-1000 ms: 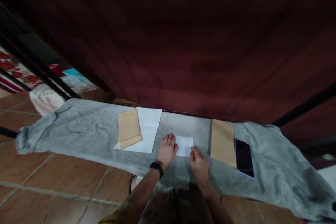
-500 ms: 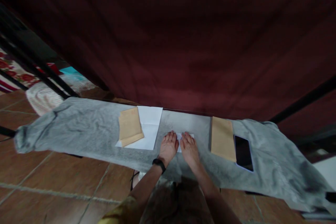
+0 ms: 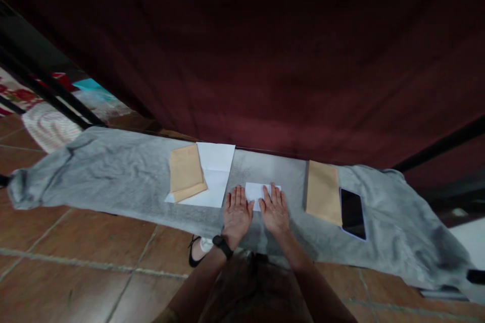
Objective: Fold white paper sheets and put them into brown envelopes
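A small folded white paper point(image 3: 253, 192) lies flat on the grey cloth between my hands. My left hand point(image 3: 237, 213) rests with fingers stretched out at the paper's left edge, its thumb touching or nearly touching that edge. Over the right part of the paper lies my right hand point(image 3: 274, 210), palm down, fingers extended and slightly apart, hiding that end. Left of my hands, a larger creased white sheet point(image 3: 217, 179) sits partly under several brown paper envelopes point(image 3: 186, 169). To the right is a flat stack of brown envelopes point(image 3: 323, 193).
A phone point(image 3: 352, 213) with a dark screen lies beside the right stack. The grey cloth point(image 3: 125, 176) covers a long narrow surface. Behind it hangs a dark red curtain point(image 3: 242, 70). Black metal bars point(image 3: 60, 91) stand at the left, and brown tiles point(image 3: 91, 262) lie below.
My left hand has slid left off the paper, uncovering its left part. The right hand stays over the right part. The view has shifted slightly.
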Tool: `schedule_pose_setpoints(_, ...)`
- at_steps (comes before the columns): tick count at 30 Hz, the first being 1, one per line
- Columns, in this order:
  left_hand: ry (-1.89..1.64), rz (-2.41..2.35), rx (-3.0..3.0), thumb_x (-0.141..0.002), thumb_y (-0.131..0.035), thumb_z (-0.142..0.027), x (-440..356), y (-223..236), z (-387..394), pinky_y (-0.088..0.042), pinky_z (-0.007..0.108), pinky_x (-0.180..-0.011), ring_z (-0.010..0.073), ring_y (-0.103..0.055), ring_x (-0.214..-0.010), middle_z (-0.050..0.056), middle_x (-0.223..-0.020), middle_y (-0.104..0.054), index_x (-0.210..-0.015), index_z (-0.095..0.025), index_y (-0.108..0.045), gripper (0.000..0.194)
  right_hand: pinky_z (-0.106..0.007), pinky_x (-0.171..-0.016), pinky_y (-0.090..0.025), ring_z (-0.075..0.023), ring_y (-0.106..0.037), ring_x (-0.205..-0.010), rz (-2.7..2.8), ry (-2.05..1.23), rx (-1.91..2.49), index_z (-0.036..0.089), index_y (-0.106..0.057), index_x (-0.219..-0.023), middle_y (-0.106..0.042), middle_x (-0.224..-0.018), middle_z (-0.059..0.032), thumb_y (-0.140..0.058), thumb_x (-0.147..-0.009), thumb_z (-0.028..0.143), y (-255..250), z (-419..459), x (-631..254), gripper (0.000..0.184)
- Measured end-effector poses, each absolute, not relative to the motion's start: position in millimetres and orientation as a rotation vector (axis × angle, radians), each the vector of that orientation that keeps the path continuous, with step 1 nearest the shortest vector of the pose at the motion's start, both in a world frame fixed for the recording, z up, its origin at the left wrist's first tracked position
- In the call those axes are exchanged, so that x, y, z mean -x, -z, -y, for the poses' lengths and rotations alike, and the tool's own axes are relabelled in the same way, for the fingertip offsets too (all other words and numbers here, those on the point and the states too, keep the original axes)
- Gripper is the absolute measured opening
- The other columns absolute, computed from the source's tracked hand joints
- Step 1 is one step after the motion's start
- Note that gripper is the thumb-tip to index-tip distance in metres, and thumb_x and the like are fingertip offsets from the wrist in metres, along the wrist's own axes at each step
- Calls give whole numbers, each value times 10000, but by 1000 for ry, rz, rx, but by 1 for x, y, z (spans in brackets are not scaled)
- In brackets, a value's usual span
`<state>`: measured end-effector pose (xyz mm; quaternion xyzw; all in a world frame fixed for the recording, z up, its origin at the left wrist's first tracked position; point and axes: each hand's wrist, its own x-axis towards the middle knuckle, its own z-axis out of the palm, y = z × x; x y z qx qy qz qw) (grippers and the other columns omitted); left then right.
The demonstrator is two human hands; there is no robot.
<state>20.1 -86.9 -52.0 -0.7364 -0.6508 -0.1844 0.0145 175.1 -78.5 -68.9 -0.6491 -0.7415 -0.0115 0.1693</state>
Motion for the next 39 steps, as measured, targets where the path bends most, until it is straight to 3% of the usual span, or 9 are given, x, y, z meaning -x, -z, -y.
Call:
schedule_pose_setpoints(5, 562, 1867, 2496, -1069, -315, -400, -40, 47, 82, -299, 484, -1254, 267, -310, -1542, 150, -1631, -385, -1588, -94, -337, 603, -523, -1240, -210, -298, -290, -1542, 2168, -36, 1882, 204, -386, -1589, -289, -1677, -140, -391, -1062, 335, 64, 79, -175, 543)
schedule_pose_setpoints(9, 496, 1825, 2573, -1065, -334, -484, -39, 53, 83, -318, 493, -1243, 281, -331, -1532, 186, -1609, -415, -1557, -65, -379, 649, -523, -1241, -201, -291, -289, -1542, 2177, -71, 1894, 184, -397, -1582, -287, -1676, -145, -346, -1077, 331, 61, 79, -177, 529)
schedule_pose_setpoints(13, 504, 1676, 2624, -1057, -384, -478, -21, 55, 98, -322, 488, -1240, 277, -323, -1536, 187, -1624, -389, -1558, -75, -370, 643, -515, -1247, -204, -269, -346, -1516, 2127, -58, 1823, 153, -468, -1539, -382, -1635, -142, -282, -1075, 248, 61, 78, -184, 509)
schedule_pose_setpoints(18, 487, 1537, 2725, -1015, -486, -482, -5, 56, 116, -318, 491, -1242, 281, -355, -1521, 166, -1613, -417, -1554, -116, -395, 658, -494, -1271, -190, -237, -433, -1465, 2169, -179, 1632, 178, -585, -1451, -528, -1546, -83, -269, -1093, 309, 55, 71, -176, 496)
schedule_pose_setpoints(23, 489, 1558, 2766, -986, -515, -451, -5, 59, 116, -319, 522, -1236, 306, -443, -1467, 188, -1502, -555, -1515, -95, -461, 641, -414, -1264, -244, -181, -395, -1493, 2377, -335, 1476, 206, -527, -1499, -466, -1593, -39, -266, -1100, 349, 48, 56, -146, 499)
schedule_pose_setpoints(30, 481, 1584, 2734, -1009, -465, -501, -8, 57, 115, -360, 522, -1207, 318, -461, -1455, 202, -1508, -544, -1475, -82, -510, 628, -394, -1272, -228, -169, -364, -1511, 2426, -296, 1516, 214, -470, -1538, -396, -1631, -13, -252, -1104, 348, 50, 41, -141, 504)
schedule_pose_setpoints(39, 503, 1554, 2715, -1015, -481, -465, -6, 57, 117, -340, 501, -1225, 288, -386, -1505, 174, -1600, -434, -1556, -111, -390, 653, -465, -1247, -284, -237, -362, -1515, 2300, -73, 1685, 174, -442, -1556, -373, -1641, -106, -355, -1074, 298, 62, 67, -180, 505)
